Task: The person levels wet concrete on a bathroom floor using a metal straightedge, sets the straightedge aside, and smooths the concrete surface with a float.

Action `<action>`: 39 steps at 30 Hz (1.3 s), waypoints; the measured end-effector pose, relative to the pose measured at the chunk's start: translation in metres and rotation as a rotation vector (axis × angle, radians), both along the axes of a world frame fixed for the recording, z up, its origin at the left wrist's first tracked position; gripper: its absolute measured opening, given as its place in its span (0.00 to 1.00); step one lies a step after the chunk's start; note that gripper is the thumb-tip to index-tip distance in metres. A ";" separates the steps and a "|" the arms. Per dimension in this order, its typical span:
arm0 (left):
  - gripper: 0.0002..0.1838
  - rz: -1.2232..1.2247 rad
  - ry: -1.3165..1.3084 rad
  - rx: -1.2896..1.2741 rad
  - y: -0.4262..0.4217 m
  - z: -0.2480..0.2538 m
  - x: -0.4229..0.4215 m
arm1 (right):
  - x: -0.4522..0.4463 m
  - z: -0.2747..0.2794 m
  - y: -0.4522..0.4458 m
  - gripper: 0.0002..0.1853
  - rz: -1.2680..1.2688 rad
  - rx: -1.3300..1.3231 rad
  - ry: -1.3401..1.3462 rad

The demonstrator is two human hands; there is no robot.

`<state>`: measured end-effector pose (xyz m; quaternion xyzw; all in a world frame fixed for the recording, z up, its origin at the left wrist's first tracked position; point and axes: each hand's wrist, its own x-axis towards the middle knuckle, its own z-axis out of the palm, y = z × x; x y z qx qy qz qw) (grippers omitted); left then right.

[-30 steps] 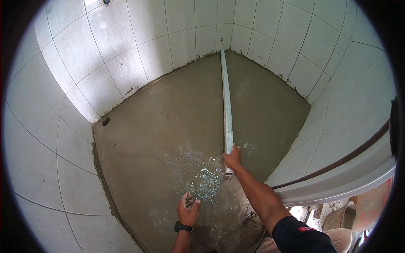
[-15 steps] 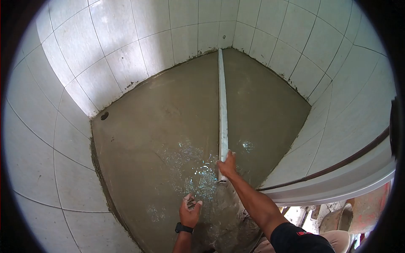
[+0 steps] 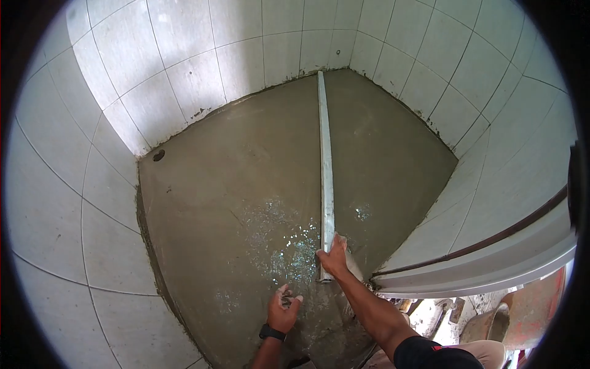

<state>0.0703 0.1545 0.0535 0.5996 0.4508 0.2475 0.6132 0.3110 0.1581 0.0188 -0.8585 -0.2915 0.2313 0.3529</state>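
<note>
A long pale straightedge [image 3: 325,154] lies across the wet grey mortar floor [image 3: 233,160], its far end near the back wall. My right hand [image 3: 334,256] is closed around its near end, thumb on top. To the left of that end, my left hand [image 3: 284,309] hovers low over the mortar, fingers half curled and apart from the thumb. Grey smears cover its fingertips, and I see no tool in it. A dark watch [image 3: 271,333] is on the left wrist. Wet, shiny patches [image 3: 295,252] mark the mortar between the hands and further left.
White tiled walls [image 3: 239,67] enclose the mortar at the back and sides. A dark hole [image 3: 159,155] shows near the left corner. At right, a curved-looking pale frame [image 3: 479,283] borders the floor, with a worn reddish container [image 3: 534,307] beyond it.
The straightedge's near end has shifted toward me, with my right hand still on it. My left hand has moved slightly to the right. The camera view has shifted a little.
</note>
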 end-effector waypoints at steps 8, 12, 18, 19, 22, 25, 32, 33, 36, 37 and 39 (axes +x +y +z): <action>0.30 -0.001 -0.037 -0.063 -0.003 0.009 0.005 | -0.019 -0.025 -0.019 0.40 -0.005 0.134 -0.104; 0.30 -0.006 -0.018 -0.055 -0.002 0.010 0.007 | -0.029 -0.003 -0.024 0.38 0.035 0.130 -0.046; 0.30 -0.009 -0.020 -0.045 -0.006 0.019 0.006 | -0.037 0.005 -0.038 0.41 0.100 0.105 0.068; 0.29 -0.013 -0.020 -0.038 -0.007 0.019 0.005 | -0.039 0.001 -0.041 0.41 0.102 0.112 0.025; 0.29 0.004 -0.070 -0.019 -0.010 0.009 0.005 | -0.045 -0.007 -0.050 0.39 0.111 0.118 -0.065; 0.29 0.028 -0.109 -0.055 -0.012 0.003 0.006 | -0.051 -0.003 -0.057 0.39 0.105 0.085 -0.066; 0.30 -0.013 -0.013 -0.008 -0.014 0.010 0.008 | -0.064 -0.008 -0.075 0.35 0.126 0.205 -0.051; 0.30 -0.027 0.013 0.009 -0.016 0.007 0.007 | -0.066 -0.006 -0.077 0.36 0.129 0.195 -0.058; 0.30 -0.050 0.049 0.035 -0.016 0.002 0.007 | -0.073 0.000 -0.085 0.36 0.102 0.167 -0.020; 0.30 -0.058 0.059 0.042 -0.017 0.001 0.007 | -0.072 -0.005 -0.088 0.36 0.103 0.165 -0.019; 0.30 -0.044 0.056 0.091 -0.016 0.001 0.009 | -0.072 -0.013 -0.092 0.37 0.136 0.154 -0.054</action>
